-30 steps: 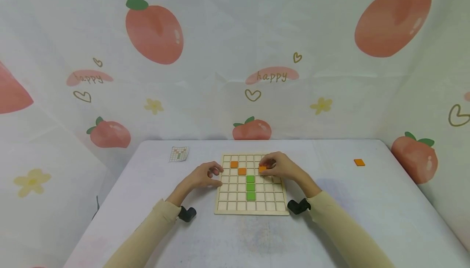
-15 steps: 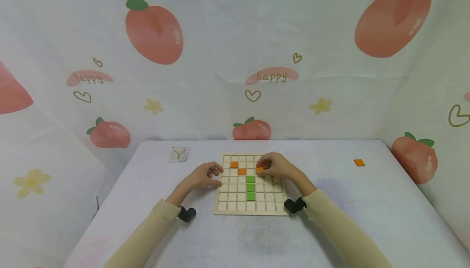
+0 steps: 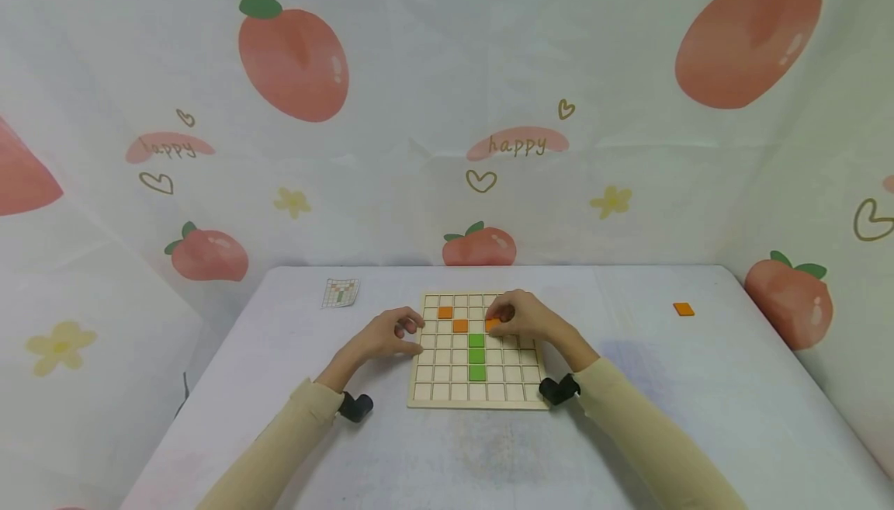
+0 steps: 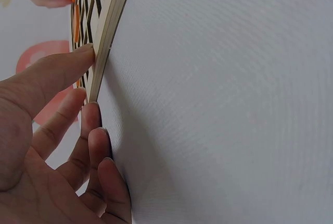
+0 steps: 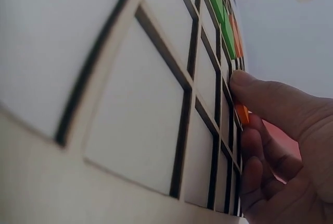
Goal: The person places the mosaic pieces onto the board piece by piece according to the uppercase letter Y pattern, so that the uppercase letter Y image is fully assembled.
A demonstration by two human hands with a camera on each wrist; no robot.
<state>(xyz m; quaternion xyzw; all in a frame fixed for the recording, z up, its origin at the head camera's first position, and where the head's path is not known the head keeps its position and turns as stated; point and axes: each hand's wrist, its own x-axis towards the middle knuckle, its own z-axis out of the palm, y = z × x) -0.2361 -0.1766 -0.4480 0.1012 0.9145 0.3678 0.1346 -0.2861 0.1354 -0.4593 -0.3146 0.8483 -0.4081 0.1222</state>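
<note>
A square wooden grid board (image 3: 441,379) lies flat on the table. Three green tiles (image 3: 477,356) form a column in its cells, and two orange tiles (image 3: 445,313) sit up and to the left of them on a diagonal. My right hand (image 3: 527,317) pinches another orange tile (image 3: 493,324) over a cell to the upper right of the green column; its fingers partly cover it. At the board's left edge my left hand (image 3: 382,334) rests with thumb and fingers spread. In the left wrist view its thumb (image 4: 62,73) touches the wooden rim (image 4: 104,41).
A loose orange tile (image 3: 684,309) lies far right on the white table (image 3: 447,463). A small printed card (image 3: 341,293) with a coloured grid lies at the back left. Behind the table hangs a fruit-patterned curtain (image 3: 405,91).
My right hand has shifted slightly left with the orange tile, mostly in the first half second, and it now sits nearer the green column. The left hand has stayed still.
</note>
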